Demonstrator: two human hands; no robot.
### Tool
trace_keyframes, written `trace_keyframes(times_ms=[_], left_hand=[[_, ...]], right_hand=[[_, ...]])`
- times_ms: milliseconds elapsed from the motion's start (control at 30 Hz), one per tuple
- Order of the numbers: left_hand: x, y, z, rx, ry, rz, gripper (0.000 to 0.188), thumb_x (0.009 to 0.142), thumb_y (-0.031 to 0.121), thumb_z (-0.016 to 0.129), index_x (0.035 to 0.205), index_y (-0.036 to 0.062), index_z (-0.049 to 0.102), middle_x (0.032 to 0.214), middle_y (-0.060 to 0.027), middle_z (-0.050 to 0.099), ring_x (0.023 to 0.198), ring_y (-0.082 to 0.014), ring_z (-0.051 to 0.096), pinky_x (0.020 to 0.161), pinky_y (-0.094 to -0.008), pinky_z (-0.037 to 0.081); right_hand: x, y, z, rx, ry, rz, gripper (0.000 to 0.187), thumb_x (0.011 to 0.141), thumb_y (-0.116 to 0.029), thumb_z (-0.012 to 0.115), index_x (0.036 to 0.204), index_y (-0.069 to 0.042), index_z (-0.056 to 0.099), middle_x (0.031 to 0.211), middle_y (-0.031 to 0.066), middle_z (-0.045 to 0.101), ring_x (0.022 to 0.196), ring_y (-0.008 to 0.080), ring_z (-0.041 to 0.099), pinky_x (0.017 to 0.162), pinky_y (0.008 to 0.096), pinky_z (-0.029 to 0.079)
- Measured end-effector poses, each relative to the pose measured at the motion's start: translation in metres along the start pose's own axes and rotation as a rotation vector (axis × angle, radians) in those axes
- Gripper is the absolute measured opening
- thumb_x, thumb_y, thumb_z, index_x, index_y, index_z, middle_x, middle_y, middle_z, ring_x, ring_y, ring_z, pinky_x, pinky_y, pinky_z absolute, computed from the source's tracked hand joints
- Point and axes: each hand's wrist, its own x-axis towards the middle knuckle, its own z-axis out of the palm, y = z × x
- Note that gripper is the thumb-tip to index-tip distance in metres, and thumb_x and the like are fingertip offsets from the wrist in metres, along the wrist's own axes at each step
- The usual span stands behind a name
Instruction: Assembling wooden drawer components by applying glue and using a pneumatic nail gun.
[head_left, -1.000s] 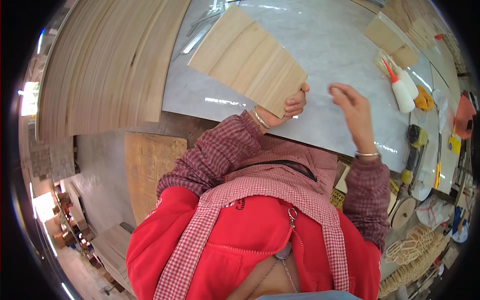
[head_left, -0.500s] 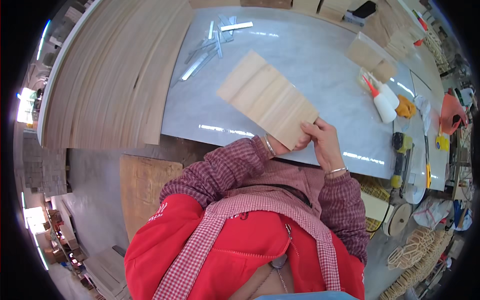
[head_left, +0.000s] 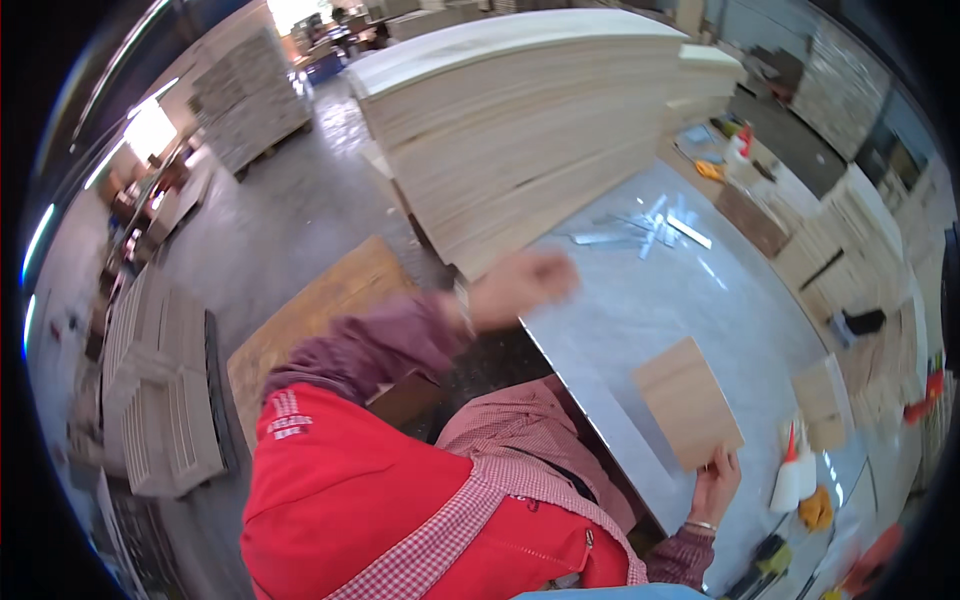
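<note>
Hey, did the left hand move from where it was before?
Yes. The left hand has left the wooden board and gone leftward, nearer the tall wood stack.

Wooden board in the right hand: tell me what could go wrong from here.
1. The right hand grips the wooden board at one end only, so it might tip or slip.
2. A white bottle with a red tip is near that hand; a careless sweep could knock it.
3. The left hand, blurred, appears close to the corner of the wood stack; it might bump that edge, though the true gap is hard to judge.
</note>
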Motion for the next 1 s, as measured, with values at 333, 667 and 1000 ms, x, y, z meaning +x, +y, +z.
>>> trace_keyframes(times_ms=[333, 667, 1000], left_hand=[[-0.04, 0.068, -0.212, -0.263, 0.84, -0.026, 0.025, 0.09, 0.024, 0.061, 0.092, -0.0005, 0.063, 0.074, -0.0044, 0.062, 0.059, -0.0085, 0.054, 0.051, -0.0179, 0.043], [0.005, 0.044, -0.224, -0.634, 0.459, -0.05, 0.024, 0.089, 0.021, 0.061, 0.096, -0.0015, 0.061, 0.08, -0.0074, 0.064, 0.063, -0.0112, 0.058, 0.052, -0.0183, 0.046], [0.032, 0.057, -0.128, -0.924, 0.459, 0.141, 0.03, 0.088, 0.019, 0.061, 0.105, -0.0051, 0.055, 0.095, -0.0119, 0.062, 0.08, -0.0152, 0.062, 0.066, -0.0216, 0.054]], right_hand=[[0.003, -0.003, -0.026, 0.001, 0.044, -0.017, 0.017, 0.088, -0.005, 0.057, 0.104, 0.0, 0.059, 0.091, 0.0061, 0.061, 0.08, 0.0127, 0.056, 0.071, 0.0222, 0.046], [-0.009, 0.009, -0.032, 0.006, -0.012, -0.048, 0.01, 0.085, -0.001, 0.057, 0.094, 0.0, 0.062, 0.082, 0.0041, 0.058, 0.074, 0.0108, 0.051, 0.068, 0.0234, 0.043], [-0.022, 0.013, -0.036, 0.015, 0.132, -0.075, 0.014, 0.084, -0.001, 0.061, 0.097, 0.002, 0.064, 0.085, 0.0043, 0.062, 0.075, 0.0116, 0.054, 0.07, 0.0244, 0.045]])
